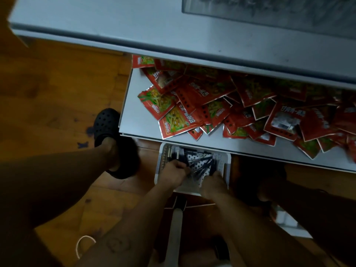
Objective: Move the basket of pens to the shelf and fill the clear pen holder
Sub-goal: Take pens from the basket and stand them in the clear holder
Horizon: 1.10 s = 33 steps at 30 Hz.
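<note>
The shelf holds packets. Below it, on the floor, sits the basket. It looks like light, stiff plastic, best lifted by its rim. The left hand curls round slippery pens. The right hand lies among them, its grip too dim to tell.

A heap of red snack packets lies partly tucked under the edge of a grey counter. To the left, a black perforated clog stands on the stained wooden floor. A white cord loop lies lower down.
</note>
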Each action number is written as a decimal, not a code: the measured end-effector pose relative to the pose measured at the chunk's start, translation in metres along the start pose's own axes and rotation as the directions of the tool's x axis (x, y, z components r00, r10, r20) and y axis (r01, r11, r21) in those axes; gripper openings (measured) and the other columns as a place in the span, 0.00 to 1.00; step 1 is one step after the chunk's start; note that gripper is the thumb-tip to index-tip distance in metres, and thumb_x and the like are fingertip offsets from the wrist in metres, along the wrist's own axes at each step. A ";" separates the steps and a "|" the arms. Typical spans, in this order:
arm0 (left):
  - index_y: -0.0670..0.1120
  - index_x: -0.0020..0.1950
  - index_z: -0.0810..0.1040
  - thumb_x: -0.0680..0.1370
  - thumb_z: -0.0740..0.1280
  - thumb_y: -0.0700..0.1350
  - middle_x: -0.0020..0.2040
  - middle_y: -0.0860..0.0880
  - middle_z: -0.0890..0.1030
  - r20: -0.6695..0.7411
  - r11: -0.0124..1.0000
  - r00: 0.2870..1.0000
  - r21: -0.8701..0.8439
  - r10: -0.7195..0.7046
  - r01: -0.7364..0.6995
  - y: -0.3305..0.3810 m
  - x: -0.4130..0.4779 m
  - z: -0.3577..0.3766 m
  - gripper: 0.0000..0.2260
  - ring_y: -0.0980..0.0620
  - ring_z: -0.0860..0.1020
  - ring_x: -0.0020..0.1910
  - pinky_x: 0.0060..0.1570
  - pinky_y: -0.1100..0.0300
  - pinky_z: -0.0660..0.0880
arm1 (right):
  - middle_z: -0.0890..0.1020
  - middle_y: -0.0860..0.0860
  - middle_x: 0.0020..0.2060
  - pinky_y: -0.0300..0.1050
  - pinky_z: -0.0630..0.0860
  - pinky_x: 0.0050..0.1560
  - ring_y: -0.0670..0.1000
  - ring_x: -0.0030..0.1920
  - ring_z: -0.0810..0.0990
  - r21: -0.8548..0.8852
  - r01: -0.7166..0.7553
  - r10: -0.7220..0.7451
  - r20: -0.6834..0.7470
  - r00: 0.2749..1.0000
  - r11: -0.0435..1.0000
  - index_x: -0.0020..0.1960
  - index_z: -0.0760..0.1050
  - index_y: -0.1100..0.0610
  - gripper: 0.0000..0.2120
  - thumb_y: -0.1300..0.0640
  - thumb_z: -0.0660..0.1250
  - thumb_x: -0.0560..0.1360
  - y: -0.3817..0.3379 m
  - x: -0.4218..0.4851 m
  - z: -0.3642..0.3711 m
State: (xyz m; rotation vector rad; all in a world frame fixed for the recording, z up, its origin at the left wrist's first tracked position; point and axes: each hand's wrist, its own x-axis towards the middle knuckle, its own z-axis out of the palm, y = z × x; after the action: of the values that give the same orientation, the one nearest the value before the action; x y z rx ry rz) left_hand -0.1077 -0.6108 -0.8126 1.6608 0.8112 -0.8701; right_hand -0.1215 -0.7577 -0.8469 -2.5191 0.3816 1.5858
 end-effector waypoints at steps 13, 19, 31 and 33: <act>0.47 0.46 0.78 0.75 0.71 0.46 0.43 0.46 0.81 0.028 0.999 0.999 -0.020 -0.041 0.042 -0.018 0.013 0.009 0.05 0.49 0.78 0.43 0.40 0.58 0.72 | 0.52 0.59 0.75 0.44 0.69 0.50 0.59 0.65 0.69 0.078 -0.061 0.057 0.061 0.997 0.995 0.73 0.63 0.60 0.26 0.51 0.60 0.78 -0.004 0.007 0.011; 0.48 0.45 0.77 0.76 0.69 0.43 0.43 0.46 0.81 0.024 0.999 0.999 -0.019 -0.034 0.035 -0.016 0.015 0.009 0.02 0.49 0.78 0.43 0.39 0.59 0.72 | 0.65 0.61 0.70 0.46 0.69 0.47 0.60 0.58 0.73 0.186 0.033 -0.049 0.083 0.995 0.982 0.59 0.74 0.59 0.15 0.53 0.59 0.77 -0.015 0.007 0.013; 0.47 0.38 0.76 0.75 0.67 0.42 0.36 0.47 0.78 0.005 0.982 0.986 0.080 0.169 -0.169 0.039 -0.042 -0.010 0.06 0.48 0.76 0.38 0.32 0.62 0.68 | 0.84 0.60 0.50 0.53 0.80 0.54 0.57 0.45 0.81 0.597 0.176 -0.011 -0.270 0.963 0.783 0.49 0.82 0.55 0.12 0.68 0.64 0.74 0.011 -0.060 -0.042; 0.47 0.39 0.77 0.74 0.69 0.44 0.37 0.48 0.79 0.003 0.965 0.969 0.090 0.246 -0.245 0.052 -0.061 -0.012 0.05 0.49 0.77 0.39 0.35 0.62 0.69 | 0.84 0.59 0.46 0.54 0.82 0.45 0.58 0.40 0.83 0.631 0.240 -0.016 -0.338 0.941 0.738 0.48 0.79 0.50 0.13 0.67 0.63 0.73 0.016 -0.082 -0.053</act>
State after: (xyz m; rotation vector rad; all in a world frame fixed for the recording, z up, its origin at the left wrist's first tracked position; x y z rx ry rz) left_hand -0.0927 -0.6160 -0.7329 1.8002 0.5630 -0.7350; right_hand -0.1142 -0.7744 -0.7497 -2.1361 0.6553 0.7734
